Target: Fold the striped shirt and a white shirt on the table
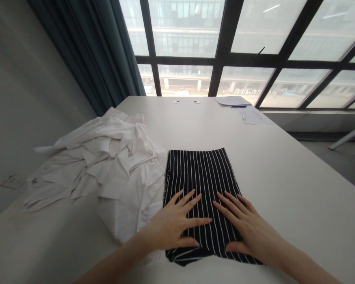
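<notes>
A black cloth with thin white stripes (199, 169) lies folded into a rough rectangle in front of me. Its near edge is uneven, with a folded-over corner at the lower left. On its left half rests my left hand (177, 223), palm down with the fingers spread. My right hand (244, 225) lies on the cloth's right side, also flat and spread. Neither hand grips anything. Close by on the left is a crumpled heap of white cloth (115, 157), its near part reaching beside my left hand.
All of this is on a white table (298, 205). Papers (232, 101) and a blue pen (239, 106) lie at its far right end, near another sheet (258, 117). Two small white discs sit at the far edge. A dark curtain (106, 51) and windows stand beyond.
</notes>
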Available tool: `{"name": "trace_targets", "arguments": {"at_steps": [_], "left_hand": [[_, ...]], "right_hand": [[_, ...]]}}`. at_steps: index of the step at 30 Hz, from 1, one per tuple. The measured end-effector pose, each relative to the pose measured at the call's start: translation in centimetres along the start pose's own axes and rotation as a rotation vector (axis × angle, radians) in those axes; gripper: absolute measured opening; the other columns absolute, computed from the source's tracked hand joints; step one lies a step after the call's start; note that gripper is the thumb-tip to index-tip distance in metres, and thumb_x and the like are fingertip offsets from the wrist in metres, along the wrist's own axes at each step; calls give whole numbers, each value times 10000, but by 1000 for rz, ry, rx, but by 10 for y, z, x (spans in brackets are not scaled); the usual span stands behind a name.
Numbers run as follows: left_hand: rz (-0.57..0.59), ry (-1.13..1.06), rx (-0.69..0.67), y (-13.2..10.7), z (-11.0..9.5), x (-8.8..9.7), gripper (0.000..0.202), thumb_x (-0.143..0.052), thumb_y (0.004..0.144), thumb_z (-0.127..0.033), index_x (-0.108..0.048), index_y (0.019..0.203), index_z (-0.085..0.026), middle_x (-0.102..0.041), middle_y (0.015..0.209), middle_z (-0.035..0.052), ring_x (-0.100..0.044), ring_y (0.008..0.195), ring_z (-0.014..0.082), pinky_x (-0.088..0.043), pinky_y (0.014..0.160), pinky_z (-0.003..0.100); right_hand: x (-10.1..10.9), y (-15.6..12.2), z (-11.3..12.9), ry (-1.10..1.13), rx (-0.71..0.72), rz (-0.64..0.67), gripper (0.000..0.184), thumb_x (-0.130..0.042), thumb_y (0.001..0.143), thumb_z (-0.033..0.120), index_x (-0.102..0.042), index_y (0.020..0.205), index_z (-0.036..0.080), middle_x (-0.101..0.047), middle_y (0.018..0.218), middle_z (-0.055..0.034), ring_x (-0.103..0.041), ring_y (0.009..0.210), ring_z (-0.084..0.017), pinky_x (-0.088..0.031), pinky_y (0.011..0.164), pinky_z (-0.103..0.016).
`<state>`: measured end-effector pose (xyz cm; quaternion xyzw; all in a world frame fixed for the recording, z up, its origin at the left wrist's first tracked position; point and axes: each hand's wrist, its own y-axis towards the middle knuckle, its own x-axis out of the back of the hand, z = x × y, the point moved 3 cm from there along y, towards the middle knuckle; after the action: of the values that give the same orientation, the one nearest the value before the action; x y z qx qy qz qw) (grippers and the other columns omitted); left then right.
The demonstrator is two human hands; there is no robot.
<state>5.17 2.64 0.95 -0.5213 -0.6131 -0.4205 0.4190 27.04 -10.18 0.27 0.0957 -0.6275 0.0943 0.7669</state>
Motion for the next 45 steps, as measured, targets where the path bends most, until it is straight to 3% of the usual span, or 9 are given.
{"name": "trace_targets", "arguments": {"at_steps": [3,15,19,21,24,28,33,39,45], "left_hand": [[16,2,4,0,-1,1,643,-484,882,-662,-313,1470,-466,-156,1621,53,-242,1449,368,-239,1120,613],[40,-30,92,-7,8,4,788,-438,870,-709,-218,1532,-343,-201,1609,91,-222,1461,336,-218,1155,555],[-18,-107,214,-2,15,10,591,-411,957,-576,-343,1484,-318,-355,1554,66,-331,1422,268,-298,1145,490],[-100,-110,300,4,21,12,454,-426,987,-465,-467,1400,-280,-472,1469,66,-412,1364,249,-354,1118,471],[-199,-58,349,19,34,14,334,-511,961,-341,-580,1268,-230,-540,1378,81,-449,1321,257,-376,1104,484],[-236,-33,354,50,56,15,327,-563,922,-278,-599,1237,-199,-523,1380,107,-430,1341,268,-373,1113,476],[-224,-50,454,89,76,14,392,-596,896,-284,-585,1272,-173,-513,1391,137,-449,1327,285,-353,1119,466],[-201,129,510,99,75,-1,475,-505,950,-341,-462,1401,-197,-383,1522,148,-303,1430,299,-232,1152,549],[-147,217,513,98,74,-6,582,-433,968,-452,-358,1479,-182,-305,1568,145,-247,1454,305,-212,1152,570]], "right_hand": [[-6,-7,0,-6,-22,14,1083,-668,721,676,-62,1557,348,-238,1591,-68,-262,1438,-351,-316,1102,-585],[-5,-30,-12,31,-27,20,934,-605,794,656,-123,1547,386,-264,1580,-30,-284,1431,-337,-313,1109,-587],[11,-34,-18,112,-36,65,718,-543,899,536,-230,1529,393,-348,1548,-26,-335,1414,-295,-301,1135,-557],[23,-25,-23,150,-66,45,526,-481,958,443,-379,1472,397,-489,1464,-22,-439,1355,-265,-283,1149,-552],[38,3,-32,157,-113,-89,370,-421,993,363,-566,1333,340,-632,1317,-33,-563,1240,-232,-318,1133,-535],[42,57,-43,89,-95,-276,330,-432,983,296,-619,1252,255,-655,1274,-61,-579,1204,-230,-414,1065,-500],[21,113,-62,38,-87,-366,306,-475,951,235,-655,1193,183,-652,1270,-102,-566,1217,-248,-454,1034,-463],[-5,124,-68,-77,-109,-348,365,-459,961,279,-612,1284,207,-594,1363,-86,-499,1298,-248,-390,1082,-470],[-6,125,-68,-176,-196,-241,462,-410,974,336,-489,1417,236,-461,1491,-66,-340,1412,-269,-267,1135,-511]]}}
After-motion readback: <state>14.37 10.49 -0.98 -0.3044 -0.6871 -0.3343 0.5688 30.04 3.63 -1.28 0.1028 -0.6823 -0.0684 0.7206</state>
